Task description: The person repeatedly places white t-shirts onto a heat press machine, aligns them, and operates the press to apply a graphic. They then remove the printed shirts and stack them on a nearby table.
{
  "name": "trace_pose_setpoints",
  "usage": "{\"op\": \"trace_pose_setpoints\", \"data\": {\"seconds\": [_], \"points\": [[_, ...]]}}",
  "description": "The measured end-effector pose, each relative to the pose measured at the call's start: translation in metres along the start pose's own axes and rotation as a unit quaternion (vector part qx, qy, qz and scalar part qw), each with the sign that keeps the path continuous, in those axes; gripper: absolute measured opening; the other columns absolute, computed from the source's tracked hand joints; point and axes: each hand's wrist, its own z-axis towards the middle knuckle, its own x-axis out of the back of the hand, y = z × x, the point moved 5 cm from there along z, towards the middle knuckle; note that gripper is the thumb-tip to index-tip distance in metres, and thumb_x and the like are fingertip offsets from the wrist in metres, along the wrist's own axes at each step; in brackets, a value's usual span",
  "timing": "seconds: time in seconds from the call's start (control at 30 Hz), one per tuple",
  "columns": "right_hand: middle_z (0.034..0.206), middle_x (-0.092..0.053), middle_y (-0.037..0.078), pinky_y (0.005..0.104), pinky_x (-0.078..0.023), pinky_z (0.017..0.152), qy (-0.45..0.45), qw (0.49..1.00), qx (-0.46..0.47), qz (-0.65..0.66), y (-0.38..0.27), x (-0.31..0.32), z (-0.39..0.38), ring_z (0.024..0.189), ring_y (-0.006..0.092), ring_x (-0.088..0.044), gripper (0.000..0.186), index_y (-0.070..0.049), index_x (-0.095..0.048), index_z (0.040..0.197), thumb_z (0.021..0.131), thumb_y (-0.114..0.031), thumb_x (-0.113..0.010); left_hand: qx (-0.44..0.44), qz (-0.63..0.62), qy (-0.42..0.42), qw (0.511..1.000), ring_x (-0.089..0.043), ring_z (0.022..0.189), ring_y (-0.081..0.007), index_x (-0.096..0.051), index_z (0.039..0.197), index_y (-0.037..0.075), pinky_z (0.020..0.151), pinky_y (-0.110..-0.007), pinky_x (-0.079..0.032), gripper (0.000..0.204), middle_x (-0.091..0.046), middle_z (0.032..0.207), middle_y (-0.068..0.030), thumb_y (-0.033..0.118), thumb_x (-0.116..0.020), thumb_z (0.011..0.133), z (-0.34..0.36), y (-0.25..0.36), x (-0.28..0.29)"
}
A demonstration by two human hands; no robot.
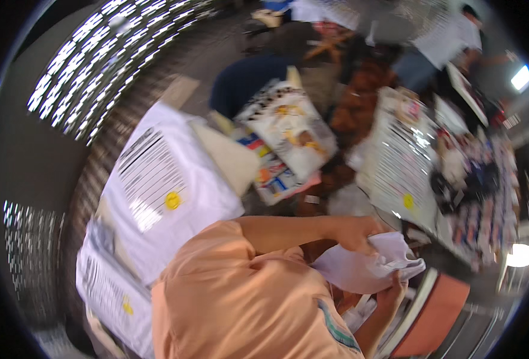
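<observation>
Both of my hands grip a crumpled white bag or sheet (360, 269) in front of my peach-coloured shirt (240, 299). My left hand (360, 232) reaches across from the shoulder and clutches its upper edge. Coming up from below, my right hand (394, 288) pinches its lower edge. The picture is tilted and blurred by motion, so I cannot make out what the white thing is made of.
White flat packs with striped labels and yellow round stickers lie at left (156, 185) and right (396, 167). A printed white package (288, 125) sits in the middle. A reddish-brown box (441, 311) is at lower right. Another person in a white shirt (447, 36) stands far off.
</observation>
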Motion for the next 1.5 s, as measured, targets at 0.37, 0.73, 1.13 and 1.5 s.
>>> {"op": "trace_pose_setpoints", "data": {"seconds": [0.37,0.73,1.13,1.5], "points": [[0.084,-0.066,0.011,0.0343,-0.045,0.081,0.151,0.843,0.053,-0.514,-0.045,0.065,-0.238,0.082,0.0196,-0.061,0.026,-0.002,-0.067,0.088,0.065,-0.002,-0.079,-0.039,0.128,-0.285,0.949,-0.061,0.074,-0.0399,-0.053,0.091,0.005,0.064,-0.045,-0.048,0.037,-0.062,0.077,-0.0181,0.033,-0.075,0.079,0.024,0.046,-0.215],[0.090,-0.065,0.004,0.0256,-0.048,0.073,0.510,0.860,0.006,0.015,0.227,0.130,-0.394,0.080,0.0097,-0.057,0.006,0.000,-0.066,0.089,0.084,-0.002,-0.069,-0.126,0.209,-0.633,0.735,-0.066,0.077,-0.0387,-0.066,0.084,0.009,0.066,-0.048,-0.052,0.023,-0.068,0.078,-0.0177,0.032,-0.067,0.083,-0.071,-0.031,-0.360],[0.111,-0.064,0.015,0.0448,-0.052,0.090,0.672,0.525,0.128,0.506,0.374,0.115,-0.584,0.098,0.0309,-0.064,0.047,0.001,-0.052,0.125,0.083,-0.014,-0.067,-0.073,0.180,-0.746,0.637,-0.067,0.085,-0.0379,-0.068,0.098,0.011,0.071,-0.050,-0.051,0.024,-0.070,0.088,-0.0176,0.029,-0.067,0.081,-0.075,-0.002,-0.430],[0.102,-0.067,0.015,0.0414,-0.049,0.081,0.511,0.805,0.005,-0.301,0.220,0.152,-0.328,0.096,0.0310,-0.063,0.040,-0.004,-0.065,0.101,0.068,-0.018,-0.083,0.074,-0.018,-0.592,0.802,-0.054,0.078,-0.0159,-0.060,0.096,0.000,0.069,-0.035,-0.047,0.031,-0.059,0.081,-0.0112,0.027,-0.071,0.086,0.054,0.001,-0.409]]}}
